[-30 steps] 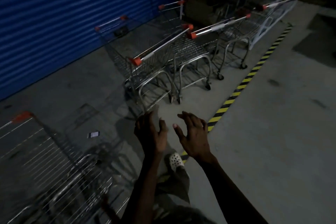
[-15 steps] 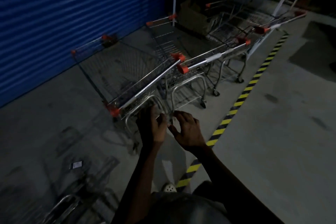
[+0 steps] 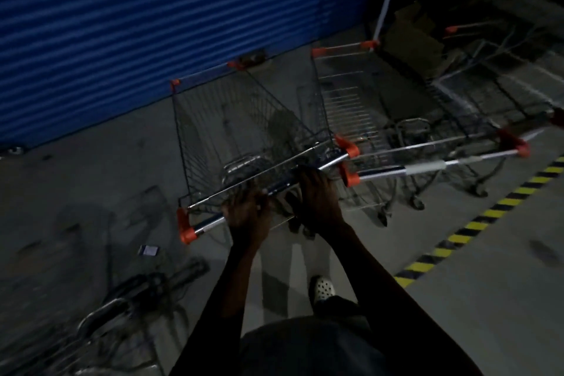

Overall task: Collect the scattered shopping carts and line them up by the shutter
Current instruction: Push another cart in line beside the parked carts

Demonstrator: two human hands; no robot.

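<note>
Both hands are on the job. My left hand (image 3: pixel 248 214) and my right hand (image 3: pixel 317 195) sit side by side, fingers curled over the handle bar (image 3: pixel 210 224) of the nearest cart (image 3: pixel 244 119). Its basket stretches away ahead of my knuckles, with its nose near the blue shutter (image 3: pixel 152 24). Just right of my right hand a second cart (image 3: pixel 427 165) stands alongside. Further carts (image 3: pixel 451 29) sit beyond that in the gloom, perhaps two, though blur and poor light leave me unsure.

I judge the row by the shutter well begun, with several carts already there. The one I hold sits at a slight angle and looks to need squaring up with its neighbour. What is left, as I read it, is at least one stray cart (image 3: pixel 100 323), down behind and to the left of my left hand and well apart from the row. Yellow-and-black floor tape (image 3: pixel 476 223) runs off to the right of my right hand.

A second ago both hands were spread and empty, well short of this cart. Half a second ago they were just reaching the bar, fingers apart. Now they grip it. The stray cart, which was large beside my left hand, has slid low and behind as I close on the row.
</note>
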